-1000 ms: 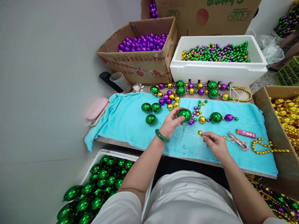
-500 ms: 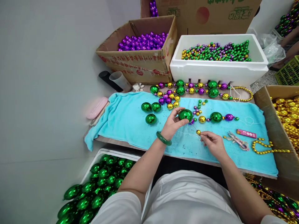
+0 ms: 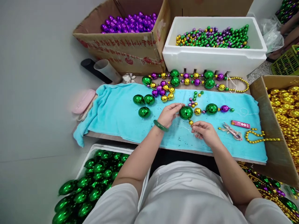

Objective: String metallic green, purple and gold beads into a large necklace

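My left hand [image 3: 170, 114] is closed at the upper left edge of a large shiny green bead [image 3: 186, 113], its fingertips pinched on what looks like the thin end of a thread. Just below the green bead is a small gold bead [image 3: 191, 122], pinched by the fingertips of my right hand [image 3: 203, 132]. White thread [image 3: 184, 127] trails loosely over the towel between the hands. To the right lies a strung row with a gold bead [image 3: 197, 111], a green bead [image 3: 211, 109] and a purple bead [image 3: 224, 108]. Small loose beads [image 3: 192, 101] sit behind the hands.
A blue towel [image 3: 116, 115] covers the table. Loose green beads [image 3: 144, 112], a finished-looking bead strand [image 3: 187, 81], snips [image 3: 232, 131] and a pink box [image 3: 240, 124] lie on it or behind. Bead-filled boxes stand around: cardboard [image 3: 116, 46], white foam [image 3: 212, 59].
My left hand has slipped from around the green bead to its left edge. The right hand has brought the small gold bead up close below it. The camera view has shifted.
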A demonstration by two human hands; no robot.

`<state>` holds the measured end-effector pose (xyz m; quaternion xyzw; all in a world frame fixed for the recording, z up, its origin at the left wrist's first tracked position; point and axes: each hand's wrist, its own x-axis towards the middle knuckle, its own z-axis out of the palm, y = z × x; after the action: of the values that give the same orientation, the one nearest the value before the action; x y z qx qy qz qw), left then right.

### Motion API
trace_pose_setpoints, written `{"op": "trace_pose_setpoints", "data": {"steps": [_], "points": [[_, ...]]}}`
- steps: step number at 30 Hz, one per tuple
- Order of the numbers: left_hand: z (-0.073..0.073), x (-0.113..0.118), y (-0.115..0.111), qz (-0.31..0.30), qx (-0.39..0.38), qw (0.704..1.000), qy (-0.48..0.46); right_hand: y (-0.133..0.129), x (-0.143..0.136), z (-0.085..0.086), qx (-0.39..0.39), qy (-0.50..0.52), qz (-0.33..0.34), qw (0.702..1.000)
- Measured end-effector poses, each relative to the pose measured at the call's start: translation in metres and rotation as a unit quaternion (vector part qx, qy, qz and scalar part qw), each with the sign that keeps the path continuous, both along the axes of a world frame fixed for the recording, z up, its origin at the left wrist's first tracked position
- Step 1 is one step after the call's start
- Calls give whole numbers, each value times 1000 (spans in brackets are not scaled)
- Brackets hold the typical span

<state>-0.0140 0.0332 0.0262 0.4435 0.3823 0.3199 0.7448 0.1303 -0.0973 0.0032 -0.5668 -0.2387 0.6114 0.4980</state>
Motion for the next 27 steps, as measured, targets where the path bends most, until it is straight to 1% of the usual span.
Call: {"op": "trace_pose_setpoints", "data": {"steps": [2,3,5,7,8,9,10,11,12,14,17,20,23,25,27], "points": [[2,1,1,16,16,1000,9,1,0,-3,-1,-28,11,1000],[4,1,1,23,40,999,19,0,0,-5,-1,-63,14,998],[11,2,-4,29,113,992,43,-2,5,-9,11,-174,6,985],[21,4,-11,27,180,982,53,-6,11,-8,33,-293,-37,955],[26,5,-14,23,201,978,48,-8,14,-6,52,-329,-67,941],[31,7,-18,23,214,976,39,-8,16,-2,74,-337,-95,934],[36,9,-21,26,220,975,25,-8,16,3,96,-320,-115,935],[41,12,-23,33,221,975,11,-6,16,9,118,-286,-119,943],[46,14,-25,41,219,975,-2,-4,15,15,135,-245,-106,954],[53,18,-28,57,210,976,-28,3,10,24,147,-176,-60,971],[59,19,-29,69,201,975,-62,11,5,28,140,-145,-19,979],[56,16,-29,85,188,975,-82,13,6,22,121,-110,-17,986],[49,13,-28,110,155,978,-88,9,11,15,97,-60,-35,993],[43,13,-28,117,137,980,-85,7,13,13,92,-54,-31,994],[38,14,-25,107,133,982,-77,4,15,13,93,-68,-16,993]]}}
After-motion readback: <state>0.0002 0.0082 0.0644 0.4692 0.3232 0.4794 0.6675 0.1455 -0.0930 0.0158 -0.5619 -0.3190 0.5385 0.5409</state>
